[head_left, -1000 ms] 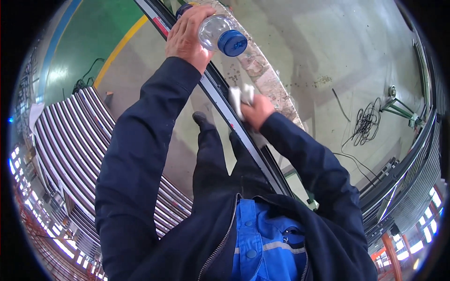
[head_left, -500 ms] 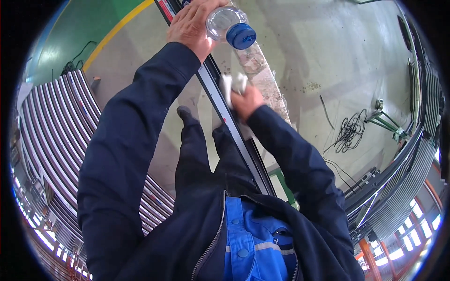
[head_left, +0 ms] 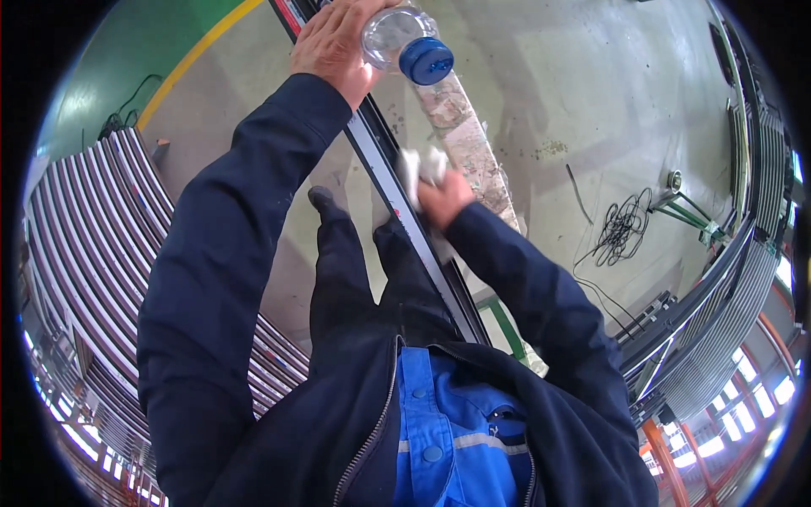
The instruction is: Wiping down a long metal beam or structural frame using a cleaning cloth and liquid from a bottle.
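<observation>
While in left hand, clear bottle

1. This is an industrial workshop or factory hall.
2. Green floor meets grey floor along 1 yellow line.
3. Long metal profiles lie side by side at left.
4. A black cable sprawls in loose loops.
5. Orange posts stand near bright windows.
</observation>
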Motion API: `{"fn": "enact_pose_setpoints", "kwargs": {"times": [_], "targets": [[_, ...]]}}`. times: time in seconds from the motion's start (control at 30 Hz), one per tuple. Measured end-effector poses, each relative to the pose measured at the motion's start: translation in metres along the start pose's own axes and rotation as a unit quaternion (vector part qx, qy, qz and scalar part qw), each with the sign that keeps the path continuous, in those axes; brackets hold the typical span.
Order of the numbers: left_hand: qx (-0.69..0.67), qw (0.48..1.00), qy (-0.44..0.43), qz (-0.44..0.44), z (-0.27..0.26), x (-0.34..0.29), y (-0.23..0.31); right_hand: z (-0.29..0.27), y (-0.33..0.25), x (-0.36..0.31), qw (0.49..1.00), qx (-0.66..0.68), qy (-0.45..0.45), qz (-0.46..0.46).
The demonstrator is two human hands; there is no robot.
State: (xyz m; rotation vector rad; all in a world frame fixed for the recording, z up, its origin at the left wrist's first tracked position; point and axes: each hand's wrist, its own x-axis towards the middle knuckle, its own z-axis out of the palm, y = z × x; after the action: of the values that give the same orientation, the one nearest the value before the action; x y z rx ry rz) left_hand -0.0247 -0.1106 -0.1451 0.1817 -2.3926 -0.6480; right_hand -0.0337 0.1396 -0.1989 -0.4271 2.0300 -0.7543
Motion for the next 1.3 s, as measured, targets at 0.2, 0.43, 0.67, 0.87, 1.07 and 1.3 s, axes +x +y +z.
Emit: {"fn": "enact_pose_setpoints", "kwargs": {"times": [0.2, 0.43, 0.67, 0.87, 1.07, 1.3], "targets": [[0.006, 1.000, -0.008, -0.006, 0.001, -0.002, -0.001, 0.002, -0.011, 0.012, 1.000, 0.011, 0.010, 0.009], [0.004, 1.000, 0.013, 0.007, 0.001, -0.002, -0.003, -0.030, 0.018, -0.066, 0.990, -0.028, -0.110, 0.087], [0.016, 1.000, -0.012, 0.002, -0.003, -0.001, -0.006, -0.037, -0.011, -0.049, 0.986, -0.148, -0.021, -0.069], [0.002, 1.000, -0.010, 0.004, -0.004, -0.001, -0.004, -0.035, -0.025, -0.043, 0.985, -0.168, -0.017, -0.037], [0.010, 1.000, 0.003, 0.029, 0.005, 0.000, -0.006, -0.031, -0.068, 0.012, 0.981, -0.193, -0.011, -0.031], [-0.013, 0.999, 0.010, 0.034, 0.004, 0.000, -0.008, -0.033, -0.031, -0.027, 0.966, -0.243, -0.073, 0.042]]}}
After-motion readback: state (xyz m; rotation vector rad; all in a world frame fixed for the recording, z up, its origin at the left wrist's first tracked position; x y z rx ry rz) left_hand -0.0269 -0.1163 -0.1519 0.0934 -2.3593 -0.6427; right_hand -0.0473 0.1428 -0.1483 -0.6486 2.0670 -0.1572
